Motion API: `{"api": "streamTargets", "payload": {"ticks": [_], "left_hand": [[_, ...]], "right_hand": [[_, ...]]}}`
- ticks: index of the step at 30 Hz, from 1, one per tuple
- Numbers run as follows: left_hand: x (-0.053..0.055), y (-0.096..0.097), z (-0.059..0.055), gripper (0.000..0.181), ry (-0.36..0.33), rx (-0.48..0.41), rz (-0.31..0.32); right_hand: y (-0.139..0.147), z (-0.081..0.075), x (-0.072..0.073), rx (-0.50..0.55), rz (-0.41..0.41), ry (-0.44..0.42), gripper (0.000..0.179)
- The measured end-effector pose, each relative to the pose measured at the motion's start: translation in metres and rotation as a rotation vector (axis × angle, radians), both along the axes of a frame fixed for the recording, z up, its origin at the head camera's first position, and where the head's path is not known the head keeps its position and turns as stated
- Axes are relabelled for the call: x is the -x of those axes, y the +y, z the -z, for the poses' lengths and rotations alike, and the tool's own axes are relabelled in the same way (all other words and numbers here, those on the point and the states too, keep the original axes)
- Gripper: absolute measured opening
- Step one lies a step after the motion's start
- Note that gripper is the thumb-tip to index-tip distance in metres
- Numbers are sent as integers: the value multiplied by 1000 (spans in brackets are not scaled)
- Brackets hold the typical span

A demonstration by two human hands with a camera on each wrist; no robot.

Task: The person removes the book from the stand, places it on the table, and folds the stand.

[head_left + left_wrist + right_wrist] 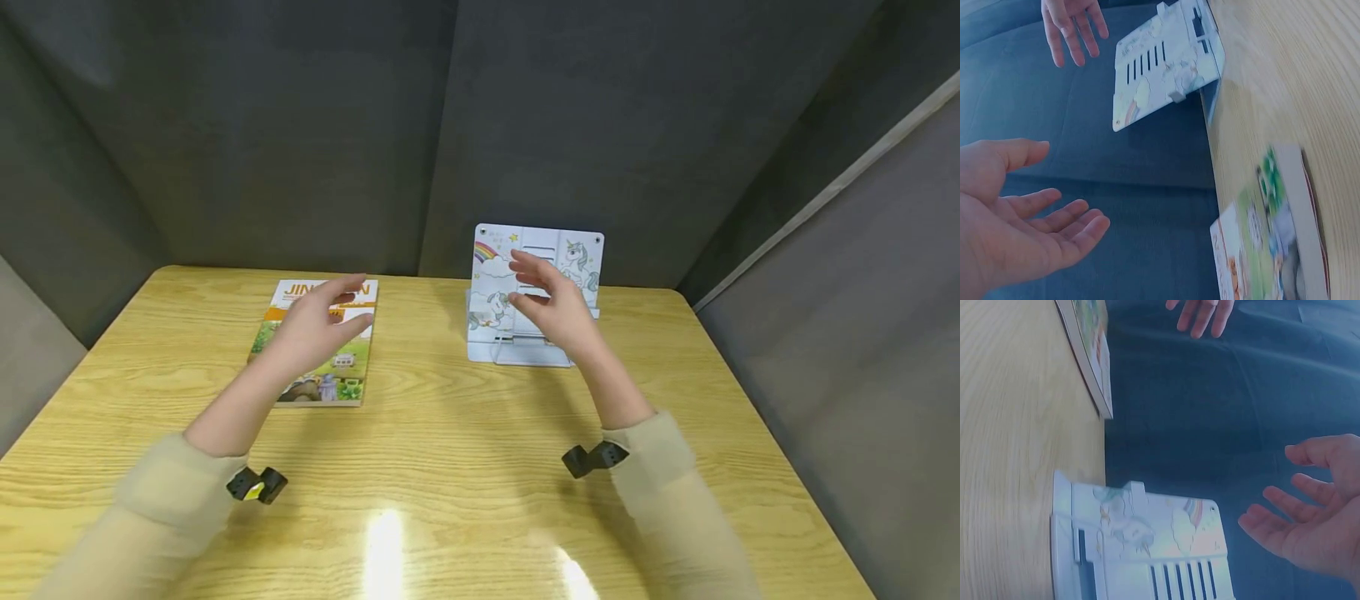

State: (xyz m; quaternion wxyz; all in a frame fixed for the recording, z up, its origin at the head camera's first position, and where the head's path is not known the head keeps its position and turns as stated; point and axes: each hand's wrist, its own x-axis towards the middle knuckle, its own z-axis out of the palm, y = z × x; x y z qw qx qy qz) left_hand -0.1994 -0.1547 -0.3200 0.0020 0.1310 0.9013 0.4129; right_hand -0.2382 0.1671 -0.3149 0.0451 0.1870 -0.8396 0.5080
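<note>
A book (345, 379) with an orange-lettered, picture cover lies flat on the left of the wooden table. Above it hovers my left hand (311, 332), fingers loosely bent and holding nothing; the left wrist view shows a gap between this hand (1035, 219) and the book (1272, 231). Toward the right, a white book stand (491, 279) with unicorn and rainbow drawings stands tilted up, its slotted back and clips visible. My right hand (558, 308) is raised in front of it, thumb apart from the relaxed fingers, with nothing in its grasp. In the right wrist view the stand (1160, 537) is beside that hand (1316, 512).
The wooden table (420, 450) has its far edge against a dark grey curtain (300, 133). Grey panels (847, 275) close in the sides. Each sleeve cuff carries a small black wrist camera (596, 458).
</note>
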Motion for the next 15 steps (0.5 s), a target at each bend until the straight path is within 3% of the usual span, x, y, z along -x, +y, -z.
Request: {"api": "streamTargets", "payload": {"ticks": [9, 15], "left_hand": [[8, 32, 11, 64, 12, -109, 10], [14, 52, 21, 67, 15, -192, 3]], "right_hand": [[25, 5, 6, 92, 120, 10, 55], [33, 1, -1, 117, 207, -2, 58]]}}
